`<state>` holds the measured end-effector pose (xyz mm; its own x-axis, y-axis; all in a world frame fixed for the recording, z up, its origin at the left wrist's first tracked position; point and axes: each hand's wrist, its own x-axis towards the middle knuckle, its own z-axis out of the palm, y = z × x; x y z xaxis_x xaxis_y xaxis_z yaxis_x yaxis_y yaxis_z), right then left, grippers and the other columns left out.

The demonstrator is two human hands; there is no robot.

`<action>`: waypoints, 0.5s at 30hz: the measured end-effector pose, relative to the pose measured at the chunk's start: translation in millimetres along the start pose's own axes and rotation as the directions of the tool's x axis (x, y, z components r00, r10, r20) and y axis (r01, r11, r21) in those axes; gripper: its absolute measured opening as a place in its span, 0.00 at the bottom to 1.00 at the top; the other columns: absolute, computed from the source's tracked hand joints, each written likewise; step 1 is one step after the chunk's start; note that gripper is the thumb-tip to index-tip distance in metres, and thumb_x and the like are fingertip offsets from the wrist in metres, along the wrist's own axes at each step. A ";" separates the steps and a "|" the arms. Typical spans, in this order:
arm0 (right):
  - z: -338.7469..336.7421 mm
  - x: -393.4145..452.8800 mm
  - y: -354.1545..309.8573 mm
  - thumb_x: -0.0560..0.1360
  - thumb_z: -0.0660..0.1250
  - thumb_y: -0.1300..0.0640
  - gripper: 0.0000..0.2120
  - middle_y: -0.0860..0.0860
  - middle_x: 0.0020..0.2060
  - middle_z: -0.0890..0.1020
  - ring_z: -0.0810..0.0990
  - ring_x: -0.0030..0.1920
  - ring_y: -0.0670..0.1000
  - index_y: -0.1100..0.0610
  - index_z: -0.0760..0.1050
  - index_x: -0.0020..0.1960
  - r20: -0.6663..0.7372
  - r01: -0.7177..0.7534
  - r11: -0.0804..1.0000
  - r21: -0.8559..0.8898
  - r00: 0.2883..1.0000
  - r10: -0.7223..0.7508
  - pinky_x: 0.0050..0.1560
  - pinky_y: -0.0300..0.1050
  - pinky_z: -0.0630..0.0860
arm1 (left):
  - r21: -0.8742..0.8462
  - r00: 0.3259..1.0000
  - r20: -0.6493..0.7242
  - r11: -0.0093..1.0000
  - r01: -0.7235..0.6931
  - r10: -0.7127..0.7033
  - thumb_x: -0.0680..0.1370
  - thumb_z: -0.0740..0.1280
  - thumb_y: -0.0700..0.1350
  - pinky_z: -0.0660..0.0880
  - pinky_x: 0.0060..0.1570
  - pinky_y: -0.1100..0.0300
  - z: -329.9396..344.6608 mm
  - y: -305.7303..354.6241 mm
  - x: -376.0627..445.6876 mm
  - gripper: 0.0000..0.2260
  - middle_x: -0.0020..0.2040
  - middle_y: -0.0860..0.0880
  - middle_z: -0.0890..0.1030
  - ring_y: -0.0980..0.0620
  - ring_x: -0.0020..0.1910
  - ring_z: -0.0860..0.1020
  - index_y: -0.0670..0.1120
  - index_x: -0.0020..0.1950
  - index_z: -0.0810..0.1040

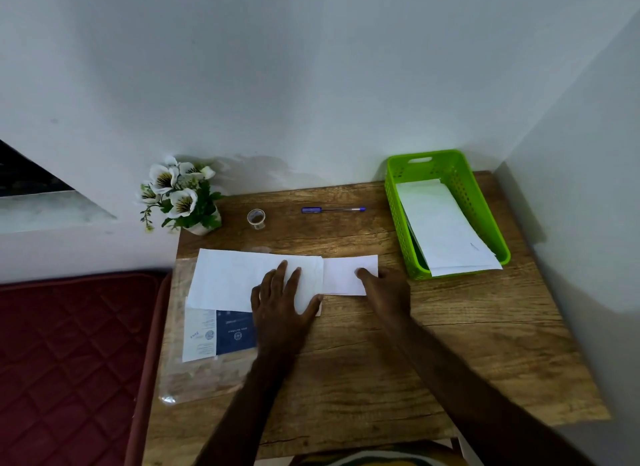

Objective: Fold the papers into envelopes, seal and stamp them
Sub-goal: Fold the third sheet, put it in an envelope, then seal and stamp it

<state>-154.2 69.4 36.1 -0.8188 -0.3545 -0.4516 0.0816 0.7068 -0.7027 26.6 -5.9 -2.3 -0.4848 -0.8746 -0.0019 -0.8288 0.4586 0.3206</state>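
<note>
A: Which step was in hand at that moment?

B: The folding, I'd judge. The left hand (pixel 281 301) lay flat, fingers straight and spread, pressing down on a wide white sheet (pixel 239 280) at the middle of the desk (pixel 433 354). The right hand (pixel 382 289) rested its fingertips on a smaller folded paper (pixel 343 273) lying just to the right of that sheet, its edge touching or tucked under it; I couldn't tell which. Its fingers looked laid on the paper rather than curled round it.

A: And the rest of the papers?

B: A stack of white papers (pixel 446 230) sat in the green basket (pixel 398 209) at the far right. The tape roll (pixel 256 218) and the blue pen (pixel 333 209) lay well apart from the hands, near the wall. I saw no stamp.

A: What did the next move call for?

B: Probably firming the crease while the left palm held the sheet steady, then reaching for the tape to seal. A printed blue-and-white packet (pixel 221 334) lay partly under the sheet, so sliding could have dragged it.
</note>
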 end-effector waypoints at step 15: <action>-42.2 -28.5 -15.6 0.80 0.68 0.62 0.15 0.53 0.50 0.88 0.84 0.46 0.48 0.57 0.80 0.66 -0.221 0.691 0.715 -0.104 0.685 -0.694 0.47 0.42 0.79 | 0.010 1.000 -0.019 1.000 -0.014 0.014 0.77 0.62 0.69 0.58 0.77 0.41 -1.7 1.9 -3.1 0.34 0.80 0.48 0.64 0.45 0.78 0.63 0.53 0.78 0.66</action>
<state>-156.1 94.3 83.1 -0.7431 -0.5980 0.3004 -0.5669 0.3241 -0.7573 27.0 -2.6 -0.1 -0.4910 -0.8709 0.0208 -0.8247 0.4724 0.3110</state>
